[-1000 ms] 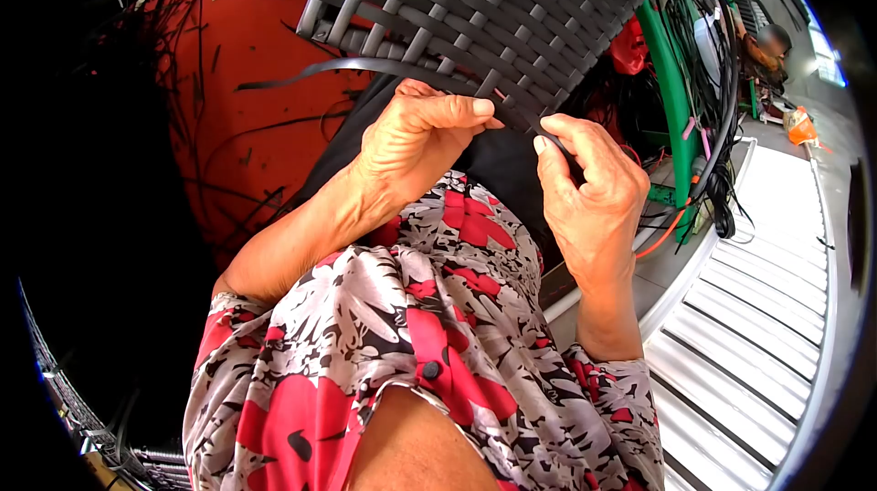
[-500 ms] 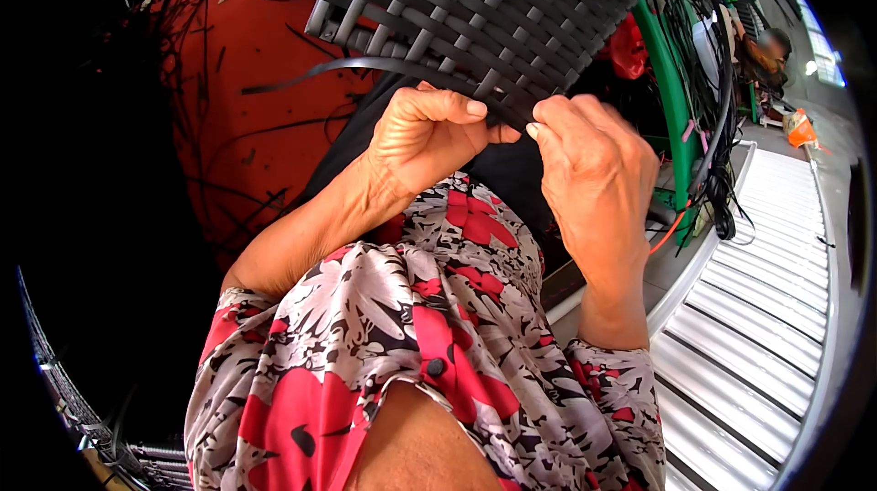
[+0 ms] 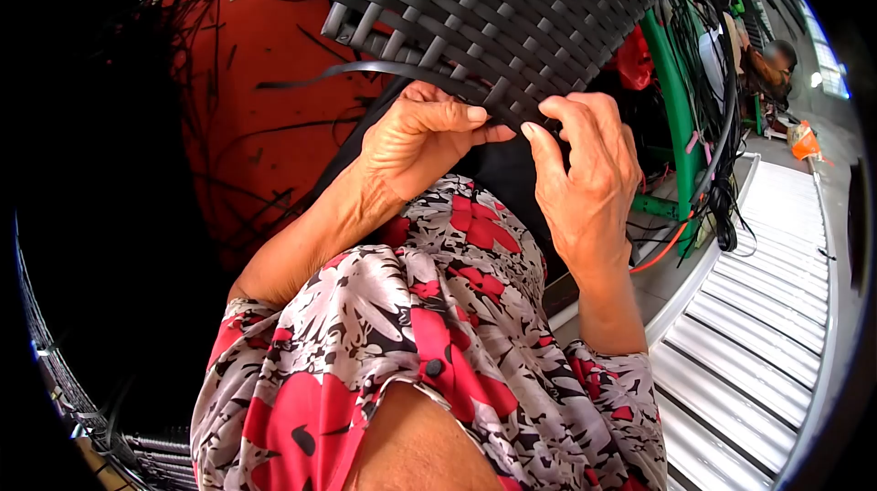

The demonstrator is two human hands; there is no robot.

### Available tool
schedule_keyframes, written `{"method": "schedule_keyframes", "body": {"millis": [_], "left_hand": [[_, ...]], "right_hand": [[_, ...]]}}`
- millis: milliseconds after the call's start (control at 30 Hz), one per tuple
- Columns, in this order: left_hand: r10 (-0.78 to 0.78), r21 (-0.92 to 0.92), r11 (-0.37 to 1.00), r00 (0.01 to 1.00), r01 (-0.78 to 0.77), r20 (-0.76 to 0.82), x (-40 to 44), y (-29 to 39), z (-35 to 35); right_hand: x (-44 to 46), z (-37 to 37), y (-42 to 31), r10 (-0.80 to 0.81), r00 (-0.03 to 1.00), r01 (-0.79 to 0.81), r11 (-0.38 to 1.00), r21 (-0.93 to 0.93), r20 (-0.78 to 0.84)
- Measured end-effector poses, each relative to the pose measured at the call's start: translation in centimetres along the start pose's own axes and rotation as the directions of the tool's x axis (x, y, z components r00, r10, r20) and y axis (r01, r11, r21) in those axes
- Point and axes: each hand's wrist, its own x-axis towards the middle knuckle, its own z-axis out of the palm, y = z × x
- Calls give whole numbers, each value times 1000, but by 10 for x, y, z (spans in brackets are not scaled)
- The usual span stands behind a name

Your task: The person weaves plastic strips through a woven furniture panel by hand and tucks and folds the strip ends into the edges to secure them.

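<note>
A woven panel of dark grey flat plastic strips (image 3: 512, 11) fills the top of the head view, with several loose strip ends sticking out to the left. At its lower edge, my left hand (image 3: 425, 130) is closed, thumb against fingers, on a dark strip by the lowest corner. My right hand (image 3: 589, 162) is just right of that corner, thumb and forefinger apart, their tips close to the weave. Whether these tips touch it I cannot tell. A loose grey strip (image 3: 347, 69) curves out to the left above my left hand.
Strip scraps lie on a red surface (image 3: 274, 126) at left. On the right stand a green frame post (image 3: 674, 116) with hanging black strips (image 3: 722, 190), and a white slatted panel (image 3: 749, 327). Further back, a person (image 3: 772, 71) is near an orange bag (image 3: 804, 139).
My right thumb and fingers have spread apart from a pinch at the panel's corner. My left hand keeps its pinch there. The view has shifted slightly.
</note>
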Motion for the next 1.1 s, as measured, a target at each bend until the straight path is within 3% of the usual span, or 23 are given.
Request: {"method": "schedule_keyframes", "body": {"millis": [233,433,700,900,967,1100], "left_hand": [[-19,45,999,999,20,-38,0,-3,-2],[-28,-11,1000,999,28,-16,2,-5,-7],[-41,-68,997,999,40,-8,6,-6,-12],[-35,-63,997,999,35,-5,6,-6,-8],[-7,38,999,1000,7,2,6,-6,-8],[-19,-8,1000,1000,19,15,8,-6,-11]], "right_hand": [[-17,0,9,142,990,-141,983,120,1],[-15,-2,17,116,993,-118,956,269,20],[-13,-7,18,142,988,-154,930,333,59],[-16,-11,17,214,972,-234,901,365,93],[-16,-10,17,227,970,-244,897,369,91],[-18,-6,17,254,963,-267,886,380,86]]}}
